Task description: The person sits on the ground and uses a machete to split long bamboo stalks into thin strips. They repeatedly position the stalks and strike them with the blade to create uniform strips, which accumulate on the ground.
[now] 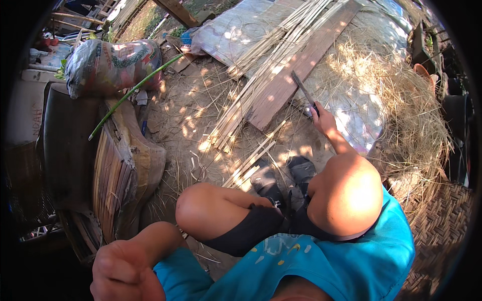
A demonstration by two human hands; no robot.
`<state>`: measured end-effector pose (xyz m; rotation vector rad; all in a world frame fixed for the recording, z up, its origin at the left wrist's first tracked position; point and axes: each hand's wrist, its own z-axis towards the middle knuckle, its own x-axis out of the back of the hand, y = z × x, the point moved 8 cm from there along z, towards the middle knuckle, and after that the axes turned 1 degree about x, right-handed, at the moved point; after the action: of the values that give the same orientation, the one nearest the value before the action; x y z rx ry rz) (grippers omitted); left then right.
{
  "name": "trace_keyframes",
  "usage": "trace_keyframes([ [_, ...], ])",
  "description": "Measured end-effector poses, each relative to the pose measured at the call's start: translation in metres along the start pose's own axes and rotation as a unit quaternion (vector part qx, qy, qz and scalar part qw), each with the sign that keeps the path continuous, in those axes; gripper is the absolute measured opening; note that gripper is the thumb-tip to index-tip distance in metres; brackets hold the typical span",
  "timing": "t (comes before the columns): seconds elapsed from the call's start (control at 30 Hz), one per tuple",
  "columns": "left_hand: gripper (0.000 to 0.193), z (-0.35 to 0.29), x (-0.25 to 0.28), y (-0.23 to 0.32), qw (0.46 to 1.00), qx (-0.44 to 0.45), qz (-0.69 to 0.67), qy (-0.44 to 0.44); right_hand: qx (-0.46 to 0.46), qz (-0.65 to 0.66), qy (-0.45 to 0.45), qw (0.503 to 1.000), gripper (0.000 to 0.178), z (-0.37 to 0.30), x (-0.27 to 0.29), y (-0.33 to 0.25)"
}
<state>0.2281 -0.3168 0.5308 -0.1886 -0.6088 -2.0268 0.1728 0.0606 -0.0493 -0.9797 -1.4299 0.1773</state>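
Observation:
My right hand [325,120] is closed around the dark handle of a long, narrow knife [302,88]. Its blade points up and away, over the right edge of a brown wooden plank [288,83]. Pale split bamboo strips [261,93] lie in a long bundle along the plank's left side. At the lower left, my left hand [123,271] is raised close to the camera with its fingers curled in. The picture's edge cuts it off, and whatever it may hold is hidden. A few shorter strips [256,159] lie near my sandalled feet.
A green bamboo stem [133,90] leans across a stuffed sack [113,65] and a wooden block [133,150] on the left. Dry shavings [401,95] pile up at right, beside a woven mat [442,226]. A pale plastic sheet [236,32] covers the ground behind.

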Motion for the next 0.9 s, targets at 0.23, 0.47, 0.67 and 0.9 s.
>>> trace_keyframes([
  [0.23, 0.01, 0.026, -0.066, -0.026, 0.96, 0.07, -0.249, 0.101, -0.011, 0.02, 0.015, 1.0, 0.054, -0.002, 0.01, 0.014],
  [0.47, 0.022, 0.035, -0.083, -0.051, 0.954, 0.075, -0.256, 0.134, 0.006, 0.024, 0.009, 1.0, 0.056, 0.001, 0.013, 0.025],
  [0.67, 0.019, 0.011, -0.086, -0.044, 0.943, 0.066, -0.217, 0.243, 0.003, 0.032, 0.011, 0.999, 0.055, 0.001, 0.013, 0.02],
  [0.9, 0.015, 0.029, -0.094, -0.046, 0.937, 0.097, -0.17, 0.291, -0.01, 0.034, -0.008, 0.999, 0.055, 0.002, 0.011, 0.014],
])
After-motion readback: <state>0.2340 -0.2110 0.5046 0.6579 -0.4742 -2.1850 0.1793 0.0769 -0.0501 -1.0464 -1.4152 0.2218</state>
